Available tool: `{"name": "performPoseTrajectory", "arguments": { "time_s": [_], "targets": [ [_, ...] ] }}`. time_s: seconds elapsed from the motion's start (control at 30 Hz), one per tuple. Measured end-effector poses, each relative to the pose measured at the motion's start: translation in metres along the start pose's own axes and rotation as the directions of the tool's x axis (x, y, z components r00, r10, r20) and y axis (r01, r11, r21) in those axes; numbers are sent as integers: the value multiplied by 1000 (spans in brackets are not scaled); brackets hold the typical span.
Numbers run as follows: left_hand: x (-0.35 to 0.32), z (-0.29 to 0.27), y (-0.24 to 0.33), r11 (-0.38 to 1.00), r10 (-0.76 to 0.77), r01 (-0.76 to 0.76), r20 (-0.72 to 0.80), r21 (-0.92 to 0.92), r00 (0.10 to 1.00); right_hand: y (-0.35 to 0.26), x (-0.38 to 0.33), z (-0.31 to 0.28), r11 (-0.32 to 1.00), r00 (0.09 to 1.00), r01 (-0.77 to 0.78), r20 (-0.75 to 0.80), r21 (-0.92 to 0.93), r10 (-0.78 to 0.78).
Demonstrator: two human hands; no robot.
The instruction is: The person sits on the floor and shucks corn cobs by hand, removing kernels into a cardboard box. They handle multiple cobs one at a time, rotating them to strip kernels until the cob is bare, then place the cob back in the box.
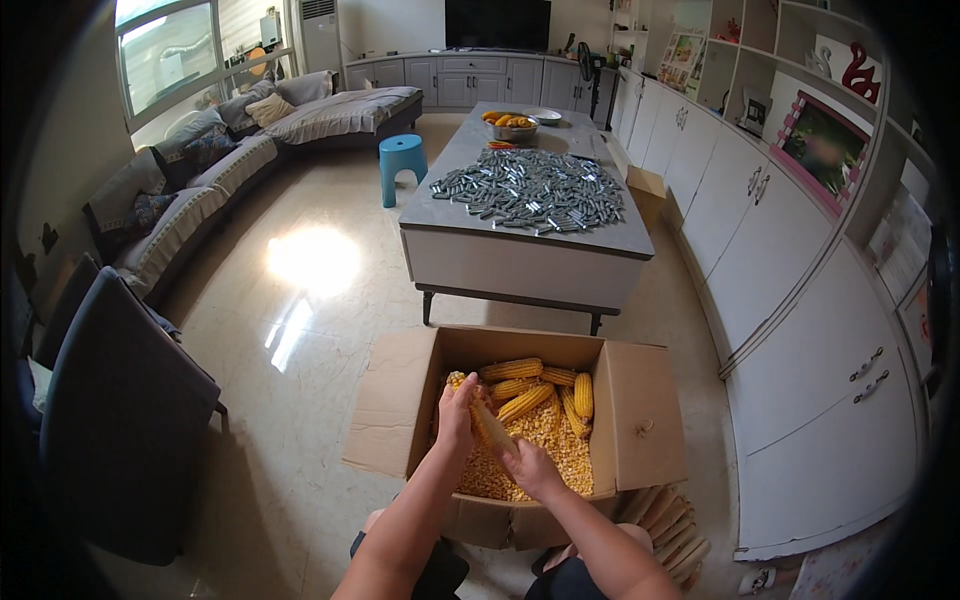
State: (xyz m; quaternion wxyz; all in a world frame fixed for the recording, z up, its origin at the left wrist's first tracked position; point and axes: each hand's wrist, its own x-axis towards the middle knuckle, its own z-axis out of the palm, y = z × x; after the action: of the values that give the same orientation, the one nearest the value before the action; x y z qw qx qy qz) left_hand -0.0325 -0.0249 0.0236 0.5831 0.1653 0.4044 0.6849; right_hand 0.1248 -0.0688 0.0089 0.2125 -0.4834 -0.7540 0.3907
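Above an open cardboard box [630, 400], both my hands are closed on corn. My left hand [457, 408] wraps an ear with yellow kernels [456, 379] showing at its top end. My right hand [532, 470], lower and to the right, grips the near end of a pale, mostly bare corn cob [493, 428] that slants up to my left hand. Whether the yellow end and the pale part are one cob, I cannot tell. Several whole ears of corn [525, 402] lie at the box's far side, over a layer of loose kernels [550, 450].
Bare cobs [675, 530] are piled right of the box. Beyond it stands a grey table [430, 225] with many small metallic cylinders [540, 190] and a bowl of corn [509, 127]. A blue stool [402, 165], a dark chair [130, 420] and white cabinets [820, 440] surround the floor.
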Motion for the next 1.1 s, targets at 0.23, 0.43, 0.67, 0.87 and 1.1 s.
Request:
{"name": "performPoseTrajectory", "arguments": {
  "time_s": [0.23,0.43,0.67,0.87,1.1],
  "targets": [
    [1,2,-5,987,40,-29,-66,156,997,2,-2,1,997,999,-31,28,-71,33],
    [-5,6,3,986,-84,89,47,-140,995,0,0,-6,998,998,-55,14,8,55],
    [-1,6,1,998,-64,65,-32,13,997,5,-1,1,999,1000,8,-23,51,-7],
    [-2,8,-2,997,-8,9,-10,73,1000,2,-3,0,1000,1000,-12,-9,8,12],
    [0,6,-2,988,-71,78,57,-133,996,5,-1,-5,1000,1000,-22,-21,-2,22]
  ]
}}
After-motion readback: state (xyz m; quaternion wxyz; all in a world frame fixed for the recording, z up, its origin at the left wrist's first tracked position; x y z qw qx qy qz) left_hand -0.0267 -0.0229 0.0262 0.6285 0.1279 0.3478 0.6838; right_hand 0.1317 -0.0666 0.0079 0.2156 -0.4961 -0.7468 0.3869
